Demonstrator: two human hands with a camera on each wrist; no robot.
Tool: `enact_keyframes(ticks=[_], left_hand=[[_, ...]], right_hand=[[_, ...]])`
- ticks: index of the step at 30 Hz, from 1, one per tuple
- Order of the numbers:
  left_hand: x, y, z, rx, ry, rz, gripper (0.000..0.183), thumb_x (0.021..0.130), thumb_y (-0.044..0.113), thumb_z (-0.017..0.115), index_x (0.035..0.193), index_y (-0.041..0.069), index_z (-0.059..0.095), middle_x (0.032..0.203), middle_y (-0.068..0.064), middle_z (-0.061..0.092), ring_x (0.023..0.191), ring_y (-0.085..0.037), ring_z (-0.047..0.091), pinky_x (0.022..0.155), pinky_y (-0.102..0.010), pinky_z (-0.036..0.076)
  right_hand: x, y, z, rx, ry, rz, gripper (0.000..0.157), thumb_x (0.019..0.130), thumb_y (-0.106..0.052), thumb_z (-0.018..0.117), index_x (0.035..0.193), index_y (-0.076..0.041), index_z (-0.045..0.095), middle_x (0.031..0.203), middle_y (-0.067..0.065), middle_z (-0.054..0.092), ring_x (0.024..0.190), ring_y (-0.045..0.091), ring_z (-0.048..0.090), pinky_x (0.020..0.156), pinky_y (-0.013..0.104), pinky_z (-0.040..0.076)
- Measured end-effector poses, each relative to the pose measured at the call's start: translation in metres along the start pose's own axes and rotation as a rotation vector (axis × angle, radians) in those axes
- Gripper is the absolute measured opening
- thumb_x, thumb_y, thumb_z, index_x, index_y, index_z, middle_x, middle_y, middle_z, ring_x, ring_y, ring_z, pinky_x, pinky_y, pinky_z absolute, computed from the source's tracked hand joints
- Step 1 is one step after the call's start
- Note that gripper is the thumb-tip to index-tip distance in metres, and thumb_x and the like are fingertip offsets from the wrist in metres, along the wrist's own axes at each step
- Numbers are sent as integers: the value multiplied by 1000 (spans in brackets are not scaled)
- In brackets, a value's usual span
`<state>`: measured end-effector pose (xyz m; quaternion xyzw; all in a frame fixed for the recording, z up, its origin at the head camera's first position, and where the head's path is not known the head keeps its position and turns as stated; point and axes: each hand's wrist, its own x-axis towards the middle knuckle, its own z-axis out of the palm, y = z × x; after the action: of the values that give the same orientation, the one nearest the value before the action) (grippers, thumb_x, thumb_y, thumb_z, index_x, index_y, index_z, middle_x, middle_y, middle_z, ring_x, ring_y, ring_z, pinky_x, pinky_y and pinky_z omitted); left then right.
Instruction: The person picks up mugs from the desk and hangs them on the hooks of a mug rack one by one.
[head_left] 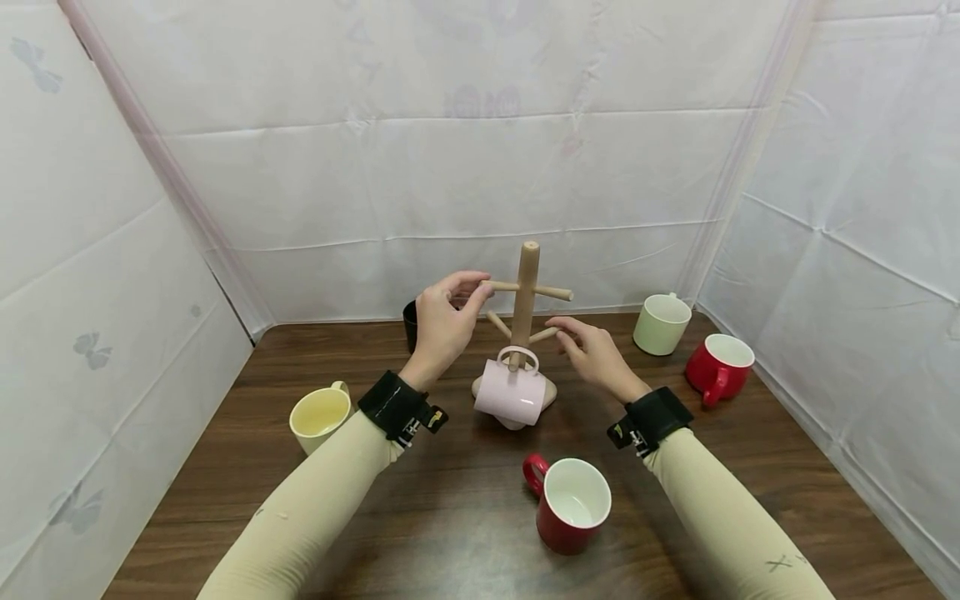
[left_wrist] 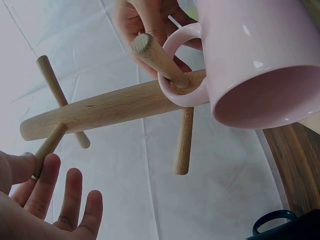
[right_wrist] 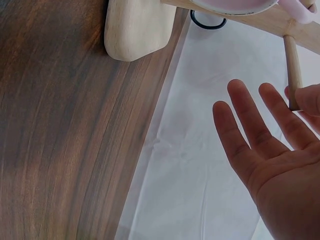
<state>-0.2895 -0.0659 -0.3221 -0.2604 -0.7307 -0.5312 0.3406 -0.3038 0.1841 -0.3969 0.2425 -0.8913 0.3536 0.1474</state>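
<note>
A wooden mug tree (head_left: 527,279) stands on the table, with pegs at two heights. A pale pink mug (head_left: 512,395) hangs by its handle from a low peg (left_wrist: 157,60) facing me, tilted on its side. My left hand (head_left: 446,323) pinches the tip of the upper left peg (left_wrist: 50,145) between thumb and forefinger, the other fingers spread. On the other side, my right hand (head_left: 596,357) pinches the end of the lower right peg (right_wrist: 292,70); its remaining fingers extend loosely. Part of the tree's base (right_wrist: 140,30) is covered by the mug in the head view.
A red mug (head_left: 567,517) stands near the front, a yellow mug (head_left: 321,421) at left beside my forearm. A black mug (head_left: 409,323) is partly hidden behind my left hand. A pale green mug (head_left: 660,327) and another red mug (head_left: 712,371) stand at right. White sheeting (head_left: 465,183) encloses the table.
</note>
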Motion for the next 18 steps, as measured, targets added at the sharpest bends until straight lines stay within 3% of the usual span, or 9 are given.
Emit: enact_keyframes(ticks=[7, 13, 18], left_hand=[[1, 24, -2, -8, 10, 2, 14, 85, 7, 66, 98, 3, 68, 81, -12, 68, 71, -22, 63, 59, -42, 52], [1, -4, 2, -18, 16, -15, 15, 88, 12, 63, 101, 7, 68, 81, -7, 69, 71, -15, 64, 55, -35, 50], [4, -10, 0, -33, -3, -66, 16, 89, 19, 62, 102, 12, 68, 83, 1, 69, 73, -9, 62, 60, -28, 51]], right_hand=[[-1, 3, 1, 4, 5, -4, 27, 98, -19, 47, 123, -22, 55, 79, -3, 62, 72, 6, 59, 57, 33, 50], [-4, 0, 0, 5, 11, -22, 25, 97, -19, 50, 121, -18, 58, 79, -4, 63, 71, 7, 58, 51, 33, 47], [-9, -2, 0, -14, 25, -47, 26, 97, -20, 50, 122, -19, 58, 80, -2, 63, 64, 11, 56, 46, 33, 42]])
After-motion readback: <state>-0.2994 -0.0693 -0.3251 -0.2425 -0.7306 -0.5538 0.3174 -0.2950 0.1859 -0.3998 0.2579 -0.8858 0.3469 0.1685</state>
